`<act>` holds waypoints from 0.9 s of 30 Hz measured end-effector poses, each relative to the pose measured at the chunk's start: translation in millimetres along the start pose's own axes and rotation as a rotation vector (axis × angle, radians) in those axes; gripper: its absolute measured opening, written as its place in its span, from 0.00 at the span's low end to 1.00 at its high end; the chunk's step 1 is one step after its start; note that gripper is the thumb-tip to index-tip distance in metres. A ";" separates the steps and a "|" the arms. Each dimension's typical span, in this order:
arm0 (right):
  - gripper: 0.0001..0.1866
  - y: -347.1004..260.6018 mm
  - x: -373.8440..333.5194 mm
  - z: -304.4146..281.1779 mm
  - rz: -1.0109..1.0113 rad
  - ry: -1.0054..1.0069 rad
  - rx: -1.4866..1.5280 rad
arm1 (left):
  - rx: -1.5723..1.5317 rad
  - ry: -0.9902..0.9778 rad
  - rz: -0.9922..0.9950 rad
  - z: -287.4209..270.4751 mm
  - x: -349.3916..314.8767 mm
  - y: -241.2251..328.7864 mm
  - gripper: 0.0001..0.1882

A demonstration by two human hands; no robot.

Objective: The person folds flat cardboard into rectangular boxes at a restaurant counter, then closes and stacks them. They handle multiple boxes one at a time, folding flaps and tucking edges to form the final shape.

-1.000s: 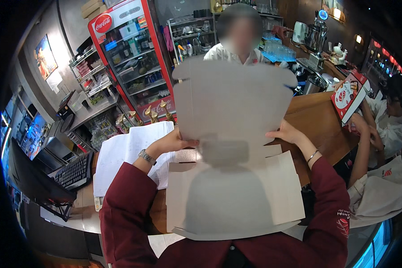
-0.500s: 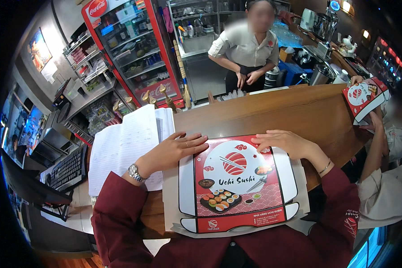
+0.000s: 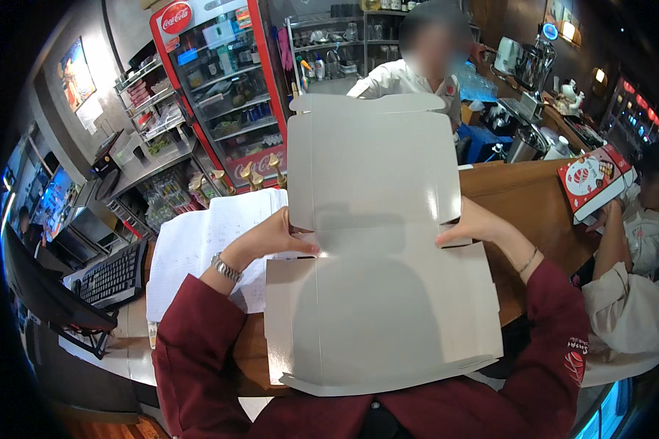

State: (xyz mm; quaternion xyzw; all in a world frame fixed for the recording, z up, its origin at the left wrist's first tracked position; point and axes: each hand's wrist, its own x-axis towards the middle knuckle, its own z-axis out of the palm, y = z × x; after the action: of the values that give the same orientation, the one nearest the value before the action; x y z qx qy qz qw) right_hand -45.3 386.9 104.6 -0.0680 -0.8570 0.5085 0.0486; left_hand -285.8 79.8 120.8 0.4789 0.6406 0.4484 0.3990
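A cardboard food box (image 3: 377, 307) lies unfolded in front of me, its plain grey inside facing me. Its lid panel stands raised at the far side, tabs sticking out along the top. My left hand (image 3: 274, 238) grips the left end of the fold between lid and base, thumb on the inner face. At the right end of that fold, my right hand (image 3: 479, 223) holds the board the same way. The other fingers of both hands are mostly hidden behind the cardboard. An open notebook (image 3: 198, 245) with handwritten pages lies beside my left wrist.
The box rests on a wooden counter (image 3: 523, 197). To the left are a keyboard (image 3: 113, 274) and a dark monitor (image 3: 47, 282). At the right, another person holds a red and white box (image 3: 589, 179). Someone in a white shirt (image 3: 395, 77) stands beyond the counter, near a red-framed fridge (image 3: 231, 80).
The lid has swung up and away from me, so its printed red face is out of sight. My hands have gone from lying on the lid to gripping the fold's ends.
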 end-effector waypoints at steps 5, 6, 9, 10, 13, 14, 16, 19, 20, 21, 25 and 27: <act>0.26 -1.2 -16.6 6.7 -0.385 0.215 -0.439 | 0.111 0.003 0.221 -0.7 -27.0 10.1 0.24; 0.25 -1.4 -17.1 5.9 -0.305 0.110 -0.410 | 0.197 -0.003 0.194 -0.9 -31.9 10.2 0.19; 0.24 -3.4 -14.2 4.6 -0.292 -0.149 -0.343 | 0.508 -0.235 0.018 -5.6 -34.3 9.7 0.21; 0.23 -4.4 -11.6 4.3 -0.452 -0.221 -0.318 | 0.177 -0.292 0.268 -1.5 -33.2 7.5 0.25; 0.20 -6.8 -9.6 8.6 -0.559 -0.438 -0.457 | 0.449 -0.406 0.382 9.7 -33.2 1.1 0.29; 0.21 -7.3 -10.4 10.5 -0.648 -0.441 -0.571 | 0.469 -0.434 0.382 16.0 -34.9 -1.9 0.30; 0.22 -7.2 -14.0 15.0 -0.748 -0.447 -0.760 | 0.755 -0.369 0.387 25.9 -45.4 -8.3 0.30; 0.25 -5.8 -17.6 17.9 -0.754 -0.444 -0.856 | 0.877 -0.298 0.418 35.5 -55.3 -18.4 0.28; 0.26 -5.6 -17.2 17.6 -0.731 -0.449 -0.832 | 0.928 -0.242 0.482 34.6 -55.8 -20.0 0.28; 0.27 -5.6 -16.1 15.7 -0.699 -0.454 -0.826 | 0.814 -0.253 0.400 32.7 -54.8 -20.5 0.27; 0.21 -4.0 -4.4 5.1 -0.294 -0.401 -0.230 | 0.357 -0.201 0.202 16.4 -40.1 -13.2 0.24; 0.19 -1.7 7.9 -5.0 -0.002 -0.365 -0.047 | 0.254 -0.214 -0.083 2.0 -23.8 -4.4 0.22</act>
State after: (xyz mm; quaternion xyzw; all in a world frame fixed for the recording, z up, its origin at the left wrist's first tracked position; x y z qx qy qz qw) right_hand -52.5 391.7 108.7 0.0254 -0.8634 0.4920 -0.1087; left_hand -279.7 56.4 118.0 0.5437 0.6652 0.2934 0.4194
